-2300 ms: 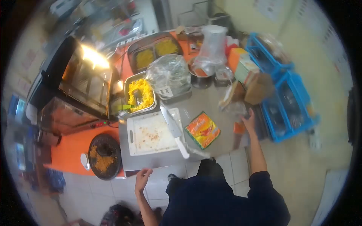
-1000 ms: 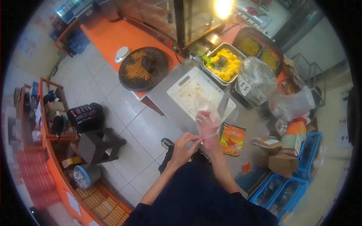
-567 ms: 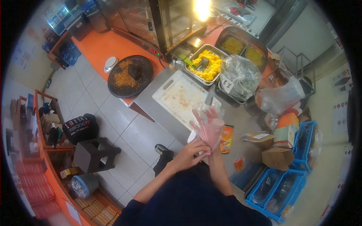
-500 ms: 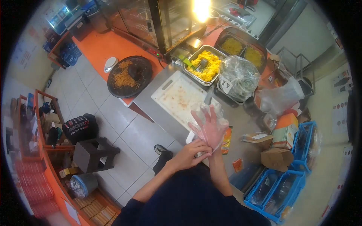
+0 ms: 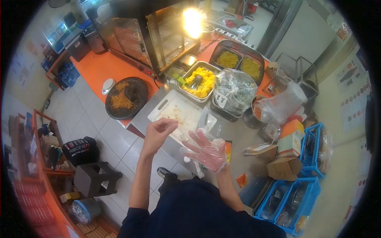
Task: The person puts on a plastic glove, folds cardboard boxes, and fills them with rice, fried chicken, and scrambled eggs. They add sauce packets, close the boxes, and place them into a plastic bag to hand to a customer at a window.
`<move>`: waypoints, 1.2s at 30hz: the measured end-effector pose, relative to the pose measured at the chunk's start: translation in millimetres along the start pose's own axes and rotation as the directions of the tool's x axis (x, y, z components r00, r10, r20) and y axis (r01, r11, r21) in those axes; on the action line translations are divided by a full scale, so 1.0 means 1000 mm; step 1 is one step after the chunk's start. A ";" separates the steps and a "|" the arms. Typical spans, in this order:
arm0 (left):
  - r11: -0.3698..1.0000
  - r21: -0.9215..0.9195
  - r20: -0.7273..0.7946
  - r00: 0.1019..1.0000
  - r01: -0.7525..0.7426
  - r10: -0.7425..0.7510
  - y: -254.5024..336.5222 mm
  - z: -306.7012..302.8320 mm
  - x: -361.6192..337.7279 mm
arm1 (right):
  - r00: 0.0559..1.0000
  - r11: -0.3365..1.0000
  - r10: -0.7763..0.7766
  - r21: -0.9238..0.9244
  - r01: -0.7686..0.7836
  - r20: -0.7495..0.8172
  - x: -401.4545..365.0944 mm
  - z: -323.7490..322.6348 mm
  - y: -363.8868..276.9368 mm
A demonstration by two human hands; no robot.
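My right hand wears a thin clear plastic glove, with its fingers spread, over the steel counter. It holds nothing. My left hand is raised bare to the left of it, thumb and fingertips drawn together. Whether it pinches clear film is too faint to tell. Just beyond both hands lies a white cutting board flecked with crumbs. An orange packet shows behind the gloved hand.
A steel pan of yellow rice, a bagged container and a tray of two yellow foods stand behind the board. A glass warmer and a black round tray sit left. Cardboard boxes and blue crates are right, a stool below left.
My left hand has let go of the glove's cuff at my right wrist and lifted away to the left. The gloved right hand has dropped lower, fingers spread. The view has tilted.
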State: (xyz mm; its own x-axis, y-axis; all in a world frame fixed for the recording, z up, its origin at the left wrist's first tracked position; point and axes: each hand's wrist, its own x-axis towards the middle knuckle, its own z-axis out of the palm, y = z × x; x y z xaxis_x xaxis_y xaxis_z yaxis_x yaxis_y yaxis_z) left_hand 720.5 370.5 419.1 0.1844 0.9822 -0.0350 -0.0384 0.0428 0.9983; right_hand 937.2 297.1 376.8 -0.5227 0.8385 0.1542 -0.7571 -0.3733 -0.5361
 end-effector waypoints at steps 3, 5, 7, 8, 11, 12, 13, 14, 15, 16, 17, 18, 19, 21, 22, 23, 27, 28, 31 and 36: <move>0.878 0.397 -0.277 0.877 -0.267 0.392 0.008 0.028 -0.005 | 0.996 0.999 -0.040 -0.026 0.038 -0.083 -0.002 0.008 -0.002; 0.721 0.578 -0.226 0.774 -0.382 0.592 0.012 0.051 -0.019 | 0.985 0.993 -0.120 -0.030 0.117 -0.123 0.001 0.017 -0.004; 0.671 0.553 -0.022 0.797 -0.493 0.604 0.010 0.062 -0.036 | 0.976 0.986 -0.167 -0.042 0.163 -0.138 0.004 0.015 -0.006; 0.665 0.565 -0.038 0.790 -0.488 0.611 0.011 0.069 -0.036 | 0.971 0.983 -0.184 -0.044 0.180 -0.153 0.003 0.015 -0.005; 0.656 0.581 -0.044 0.787 -0.481 0.615 0.022 0.074 -0.019 | 0.967 0.982 -0.185 -0.070 0.176 -0.175 0.005 0.012 -0.004; 0.658 0.569 -0.010 0.796 -0.493 0.605 0.035 0.071 -0.009 | 0.972 0.984 -0.179 -0.026 0.177 -0.156 0.006 0.010 -0.004; 0.660 0.555 0.024 0.802 -0.507 0.597 0.045 0.068 -0.001 | 0.975 0.984 -0.177 -0.011 0.177 -0.138 0.006 0.009 -0.004; 0.763 0.413 0.087 0.856 -0.497 0.510 0.051 0.065 0.004 | 0.977 0.984 -0.175 0.003 0.176 -0.120 0.006 0.009 -0.003; 0.718 0.457 0.141 0.840 -0.525 0.525 0.053 0.063 0.007 | 0.980 0.985 -0.172 0.017 0.174 -0.102 0.006 0.009 -0.002; 0.668 0.495 0.196 0.821 -0.555 0.536 0.054 0.062 0.010 | 0.975 0.982 -0.187 -0.023 0.186 -0.117 0.007 0.011 -0.003; 0.614 0.529 0.252 0.800 -0.585 0.545 0.056 0.062 0.012 | 0.970 0.978 -0.204 -0.064 0.197 -0.130 0.009 0.015 -0.004; 0.589 0.558 0.253 0.796 -0.584 0.549 0.054 0.062 0.013 | 0.964 0.972 -0.223 -0.104 0.210 -0.145 0.009 0.017 -0.004; 0.564 0.587 0.254 0.794 -0.580 0.552 0.049 0.064 0.013 | 0.950 0.954 -0.260 -0.201 0.224 -0.172 0.008 0.018 -0.006; 0.550 0.561 0.305 0.772 -0.618 0.557 0.034 0.064 0.017 | 0.929 0.904 -0.309 -0.366 0.221 -0.202 0.006 0.018 -0.006; 0.550 0.535 0.328 0.758 -0.641 0.564 0.025 0.058 0.019 | 0.922 0.865 -0.320 -0.465 0.190 -0.217 0.006 0.014 -0.006; 0.605 0.461 0.306 0.756 -0.649 0.578 0.019 0.058 0.018 | 0.915 0.835 -0.332 -0.524 0.171 -0.231 0.000 0.010 -0.004; 0.562 0.566 0.220 0.767 -0.604 0.603 -0.004 0.046 0.017 | 0.954 0.847 -0.265 -0.506 0.161 -0.139 0.004 -0.013 0.002; 0.596 0.576 0.174 0.797 -0.559 0.579 -0.003 0.043 0.011 | 0.967 0.874 -0.239 -0.454 0.172 -0.094 0.009 -0.020 0.005; 0.630 0.611 0.026 0.808 -0.479 0.589 -0.006 0.019 -0.008 | 0.990 0.871 -0.117 -0.487 0.063 -0.083 0.032 -0.019 0.015; 0.703 0.620 -0.291 0.729 -0.349 0.619 -0.021 -0.029 -0.059 | 0.998 0.965 0.057 -0.255 -0.062 -0.026 0.071 -0.013 0.063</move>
State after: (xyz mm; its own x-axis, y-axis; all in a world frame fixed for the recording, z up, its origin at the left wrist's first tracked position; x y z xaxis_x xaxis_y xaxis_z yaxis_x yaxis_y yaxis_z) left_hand 681.9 317.2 399.0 -0.1755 0.7960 0.5793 0.5179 -0.4258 0.7419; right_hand 857.3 337.9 343.5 -0.5547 0.8258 0.1015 -0.5980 -0.3108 -0.7388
